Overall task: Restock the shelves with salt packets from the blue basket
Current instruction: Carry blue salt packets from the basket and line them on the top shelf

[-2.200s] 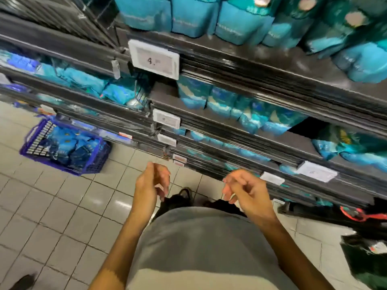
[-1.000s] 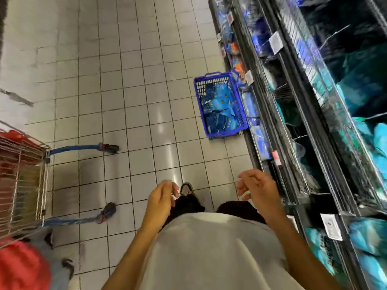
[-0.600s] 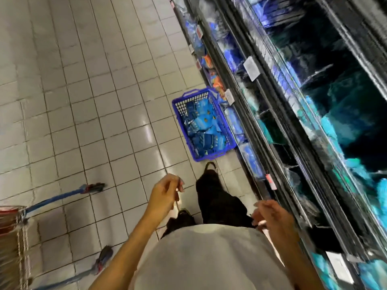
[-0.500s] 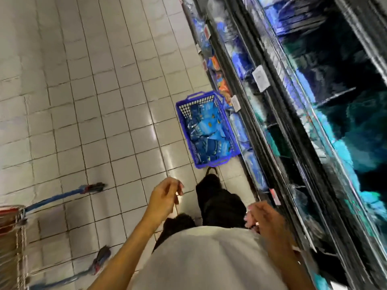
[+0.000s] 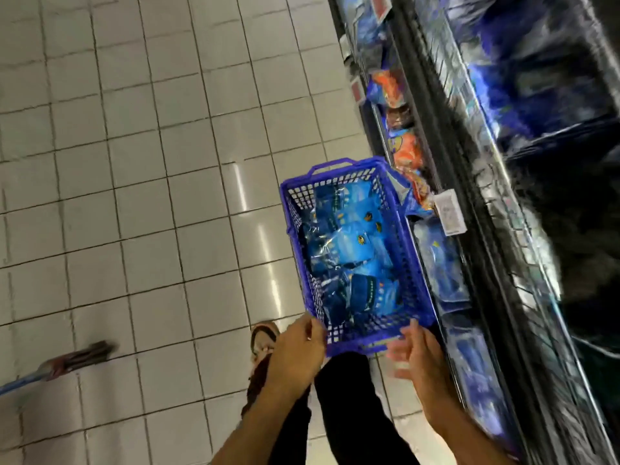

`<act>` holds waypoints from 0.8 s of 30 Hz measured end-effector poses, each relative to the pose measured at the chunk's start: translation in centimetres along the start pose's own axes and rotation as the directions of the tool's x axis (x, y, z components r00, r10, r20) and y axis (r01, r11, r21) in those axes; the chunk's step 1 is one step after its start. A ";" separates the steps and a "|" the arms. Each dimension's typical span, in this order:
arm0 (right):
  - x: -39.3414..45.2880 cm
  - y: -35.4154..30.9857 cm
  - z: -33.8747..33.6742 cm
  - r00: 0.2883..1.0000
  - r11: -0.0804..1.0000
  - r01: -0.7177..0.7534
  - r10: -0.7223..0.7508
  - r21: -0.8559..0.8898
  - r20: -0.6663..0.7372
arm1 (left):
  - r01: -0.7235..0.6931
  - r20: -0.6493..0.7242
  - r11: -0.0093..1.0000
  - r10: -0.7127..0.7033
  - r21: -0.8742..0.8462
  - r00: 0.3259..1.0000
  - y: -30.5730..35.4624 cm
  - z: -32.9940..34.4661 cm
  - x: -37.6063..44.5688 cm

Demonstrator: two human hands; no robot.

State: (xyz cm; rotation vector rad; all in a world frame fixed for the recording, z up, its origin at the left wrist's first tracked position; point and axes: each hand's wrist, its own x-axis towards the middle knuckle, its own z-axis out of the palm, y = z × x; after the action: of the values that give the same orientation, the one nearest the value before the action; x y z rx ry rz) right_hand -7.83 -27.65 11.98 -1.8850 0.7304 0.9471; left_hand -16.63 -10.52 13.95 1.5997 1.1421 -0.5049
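Both hands reach for the near end of the blue basket (image 5: 355,250) on the tiled floor (image 5: 134,196): the left hand (image 5: 298,347) is at its near left corner, fingers curled toward the rim, and the right hand (image 5: 416,354) is at its near right corner with fingers spread. Blur hides whether either grips the rim.

Salt packets (image 5: 349,253) lie heaped inside the basket, which stands just beside the bottom shelf (image 5: 446,273).

Lifted from one end only, the basket would likely tip and spill packets toward its far handle. Dragged, its right wall could catch the shelf edge or knock the price tag (image 5: 449,213) overhanging it.

Orange packets (image 5: 406,152) sit on the shelf past the basket's far corner. A sandalled foot (image 5: 263,340) stands close beside the left hand, and a cart wheel (image 5: 80,357) is well apart at the floor's left edge.
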 end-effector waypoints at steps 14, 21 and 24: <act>27.5 8.3 10.8 0.887 0.862 -0.459 0.460 0.215 0.047 | -0.216 0.152 0.558 0.159 0.802 0.976 -2.5 8.6 32.2; 30.1 9.8 11.1 0.928 0.891 -0.360 0.374 0.277 0.003 | -0.061 -0.004 0.586 0.108 0.808 0.994 -3.3 10.8 34.7; 30.2 10.3 10.9 0.912 0.790 -0.389 0.402 0.473 0.080 | -0.146 0.043 0.532 0.200 0.834 0.979 -3.4 10.6 34.7</act>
State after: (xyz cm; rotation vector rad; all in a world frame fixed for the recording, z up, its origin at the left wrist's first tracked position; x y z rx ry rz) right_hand -3.12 -25.89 -21.37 -1.3239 1.2861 0.8880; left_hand -1.44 -5.71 -18.80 2.5515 0.7663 -0.9756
